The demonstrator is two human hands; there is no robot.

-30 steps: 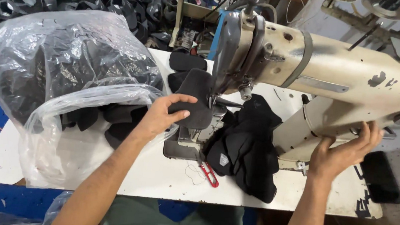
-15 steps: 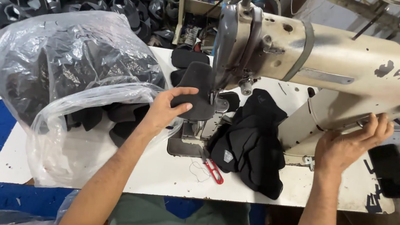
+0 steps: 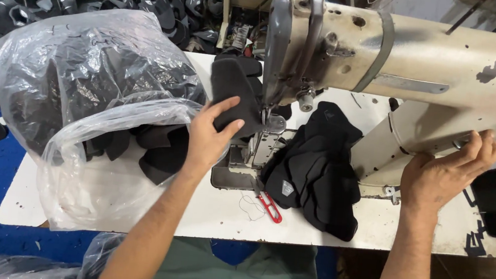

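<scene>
My left hand (image 3: pixel 209 136) lies flat on a black fabric piece (image 3: pixel 233 95), fingers spread and thumb hooked over its near edge, pressing it against the sewing machine's bed so that it sits just beside the needle and presser foot (image 3: pixel 269 122); I judge that grip keeps the soft, felt-like panel from sliding under the head. The piece is long with rounded corners, matte and slightly fuzzy, and it runs away from me toward the far edge of the surface (image 3: pixel 204 214). My right hand (image 3: pixel 448 171) is open, palm against the lower side of the machine's arm near the handwheel end, fingers curled up over the painted metal, holding nothing loose; it looks placed there to steady or turn that end. The sewing machine (image 3: pixel 425 59) is cream enamel, chipped in dark patches, with a grey belt-like band around its arm. Between my hands, toward the near edge, a heap of finished black pieces (image 3: pixel 318 170) lies in soft overlapping folds, touching the machine's base. Just beside it, close to the near edge, a pair of red-handled thread snips (image 3: pixel 269 205) rests on the white laminate. At the left end of the surface a large clear plastic bag (image 3: pixel 82 99), crinkled and glossy, bulges with more black cut pieces, its mouth open toward my left wrist so that I can reach in easily.
</scene>
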